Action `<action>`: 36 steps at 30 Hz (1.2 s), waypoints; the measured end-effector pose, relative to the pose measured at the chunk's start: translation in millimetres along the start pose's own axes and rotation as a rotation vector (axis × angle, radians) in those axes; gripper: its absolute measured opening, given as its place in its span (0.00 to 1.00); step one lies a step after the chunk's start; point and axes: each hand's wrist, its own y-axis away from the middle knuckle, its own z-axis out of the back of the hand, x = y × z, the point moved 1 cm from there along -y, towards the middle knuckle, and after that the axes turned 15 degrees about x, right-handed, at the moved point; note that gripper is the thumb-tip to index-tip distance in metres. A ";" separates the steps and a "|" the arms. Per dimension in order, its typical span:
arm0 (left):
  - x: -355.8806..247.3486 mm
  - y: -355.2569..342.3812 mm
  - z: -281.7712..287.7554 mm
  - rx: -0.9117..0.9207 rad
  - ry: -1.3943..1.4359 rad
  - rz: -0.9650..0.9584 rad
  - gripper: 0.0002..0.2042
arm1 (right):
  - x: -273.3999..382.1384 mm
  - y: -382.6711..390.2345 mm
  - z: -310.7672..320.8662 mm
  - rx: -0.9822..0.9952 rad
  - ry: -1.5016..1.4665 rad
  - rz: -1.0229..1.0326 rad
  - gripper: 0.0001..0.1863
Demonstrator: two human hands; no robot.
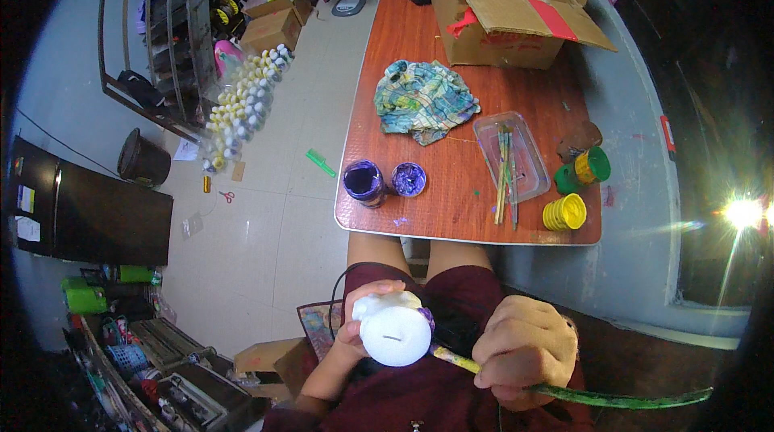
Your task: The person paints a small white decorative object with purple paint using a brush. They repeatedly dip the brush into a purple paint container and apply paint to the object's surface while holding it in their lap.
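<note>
In my lap, my left hand (351, 323) is closed around a white rounded object (393, 327), which has a purple patch on its right side and a short slit on its face. My right hand (524, 343) grips a paintbrush (613, 396) with a long green, paint-smeared handle and a yellowish front part, its tip at the purple patch. On the table (435, 222) in front of me stand an open jar of purple paint (363, 182) and a paint-coated lid (409, 179). A clear plastic container (532, 166) has several brushes lying across it, beside yellow (564, 212) and green (594, 166) paint containers.
A crumpled patterned cloth (423, 97) and a large open cardboard box (504, 41) are farther back. On the floor at left are strung white and yellow balls (242, 105), a green comb (321, 162), scissors (228, 196) and a black bucket (141, 158), near metal stairs (149, 37).
</note>
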 end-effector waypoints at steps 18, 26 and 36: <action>-10.1 -7.3 -12.1 -0.019 -0.130 0.060 0.35 | 5.1 12.8 -2.6 -0.130 0.006 -0.042 0.05; -6.7 -9.8 -9.8 0.037 -0.036 0.025 0.32 | 5.8 9.2 -0.3 -0.040 -0.042 -0.032 0.07; 16.3 4.5 16.4 0.085 0.082 0.075 0.34 | 2.0 8.9 1.3 -0.063 -0.041 0.029 0.05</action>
